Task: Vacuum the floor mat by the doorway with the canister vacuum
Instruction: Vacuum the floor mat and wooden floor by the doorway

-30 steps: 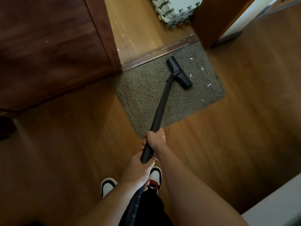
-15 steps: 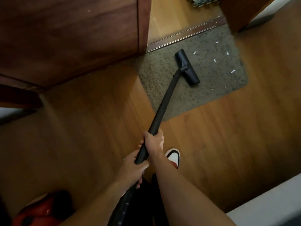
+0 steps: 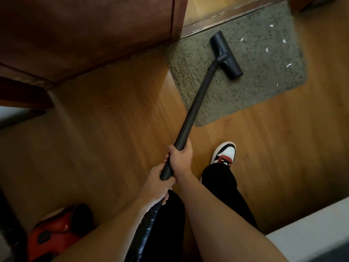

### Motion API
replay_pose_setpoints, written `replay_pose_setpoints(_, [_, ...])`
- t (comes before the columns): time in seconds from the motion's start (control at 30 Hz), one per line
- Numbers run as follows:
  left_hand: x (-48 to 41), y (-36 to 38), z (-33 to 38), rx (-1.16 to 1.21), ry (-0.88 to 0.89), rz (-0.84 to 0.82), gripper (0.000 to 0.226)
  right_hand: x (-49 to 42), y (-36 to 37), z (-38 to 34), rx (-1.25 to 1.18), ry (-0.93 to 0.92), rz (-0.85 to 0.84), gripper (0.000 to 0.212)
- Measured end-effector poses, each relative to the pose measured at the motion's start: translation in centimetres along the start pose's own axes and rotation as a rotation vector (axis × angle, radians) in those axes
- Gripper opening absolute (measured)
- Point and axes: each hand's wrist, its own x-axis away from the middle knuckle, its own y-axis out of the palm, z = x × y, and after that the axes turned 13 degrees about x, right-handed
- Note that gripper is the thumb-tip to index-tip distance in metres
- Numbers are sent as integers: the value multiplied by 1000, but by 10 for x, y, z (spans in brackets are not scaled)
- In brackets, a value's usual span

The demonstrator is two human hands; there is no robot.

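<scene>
A grey-green floor mat (image 3: pixel 264 86) lies against the door sill at the upper right, with several white paper scraps (image 3: pixel 267 49) on its right half. The black vacuum wand (image 3: pixel 196 103) runs from my hands up to the black floor head (image 3: pixel 226 55), which rests on the mat's middle. My right hand (image 3: pixel 180 157) grips the wand higher up. My left hand (image 3: pixel 157 183) grips it just below, where the ribbed hose (image 3: pixel 146 229) begins. The red canister vacuum (image 3: pixel 56 231) sits on the floor at the lower left.
A dark wooden door (image 3: pixel 85 35) fills the upper left, with the metal door sill (image 3: pixel 226 17) beside it. Wooden floor (image 3: pixel 113 110) surrounds the mat. My right shoe (image 3: pixel 224 153) stands just below the mat. A pale grey surface (image 3: pixel 311 227) is at the lower right.
The view has swung left and down, bringing the red canister into sight. The floor head has slid back from near the sill toward the mat's middle. Both hands keep their grip.
</scene>
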Motion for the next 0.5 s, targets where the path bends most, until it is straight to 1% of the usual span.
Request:
replay_pose_setpoints(0.07, [-8,6,1,7,4,-6,14,-9,-5,-2,-10,-1,7,49])
replay_pose_setpoints(0.17, [-21,23,0,-12,2,22,26,-25,-20,-9,-4,18,9,56])
replay_pose_setpoints(0.27, [-38,46,5,-71,24,41,30,-44,-42,-20,4,28,26,53])
replay_pose_setpoints(0.33, [-48,65,15,-86,35,26,29,-58,-58,-30,2,29,40,49])
replay_pose_setpoints(0.4, [-57,84,27,-80,46,20,24,-72,-74,-40,10,28,44,47])
replay_pose_setpoints(0.5, [-68,111,42,-69,52,22,15,-91,-97,-54,18,22,36,49])
